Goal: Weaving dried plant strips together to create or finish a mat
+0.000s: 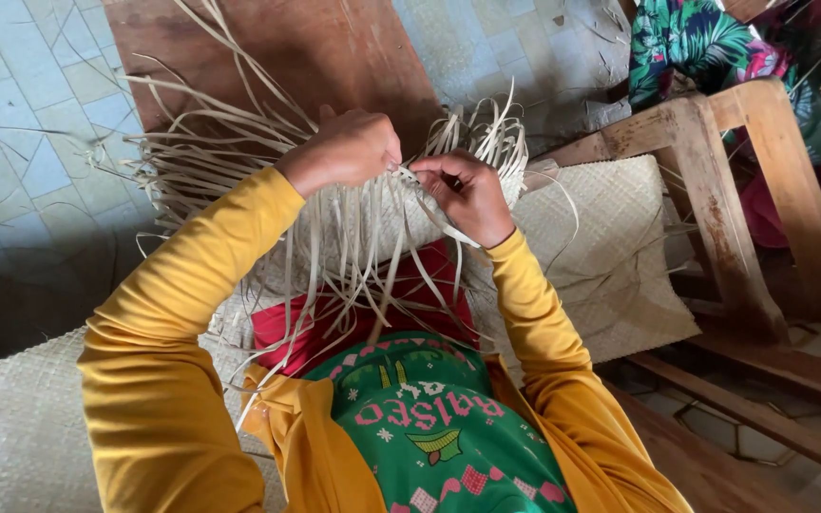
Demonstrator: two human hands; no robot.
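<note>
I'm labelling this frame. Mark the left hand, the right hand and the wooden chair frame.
left hand (346,150): head view, on the back of the hand.
right hand (469,195): head view, on the back of the hand.
wooden chair frame (715,214): head view, on the slanted front rail.

A single head-worn camera looks steeply down over the person's chest, close to both raised forearms. It faces forward across the lap toward a tiled floor (11,104), apparently from a seated position.
</note>
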